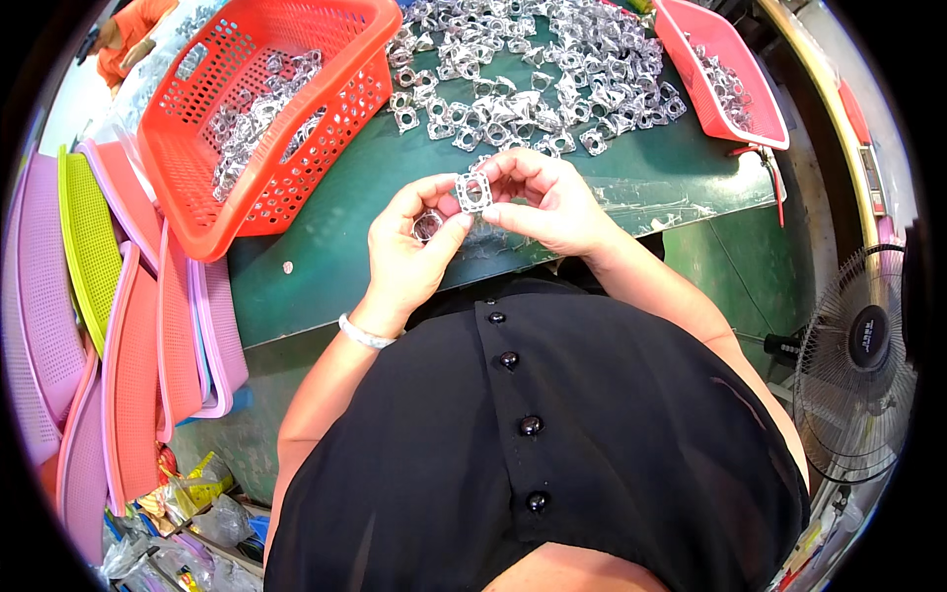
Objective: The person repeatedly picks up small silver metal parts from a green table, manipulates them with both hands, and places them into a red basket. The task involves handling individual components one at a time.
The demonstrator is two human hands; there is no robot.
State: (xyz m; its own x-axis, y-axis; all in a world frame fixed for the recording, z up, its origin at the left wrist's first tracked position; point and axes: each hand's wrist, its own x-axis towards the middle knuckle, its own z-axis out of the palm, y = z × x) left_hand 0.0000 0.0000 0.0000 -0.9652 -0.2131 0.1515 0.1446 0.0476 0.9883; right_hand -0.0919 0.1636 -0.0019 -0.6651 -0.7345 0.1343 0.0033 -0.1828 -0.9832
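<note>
Both hands are raised over the near edge of the green table, fingertips close together. A silvery metal casting with a round hole [473, 191] is pinched between my left hand [409, 242] and my right hand [552, 209]. A second ring-shaped metal casting [427, 226] rests in the curled fingers of my left hand, partly hidden by them. My right hand grips the first casting at its right side with thumb and fingers. Beyond my hands a loose heap of similar castings [552, 89] spreads over the tabletop.
A red perforated basket [271, 168] with castings stands at the left, a pink basket [755, 136] with more at the far right. Stacked coloured baskets [133, 375] fill the left side. A fan [858, 365] stands at the right. The green table [326, 266] ends just before my body.
</note>
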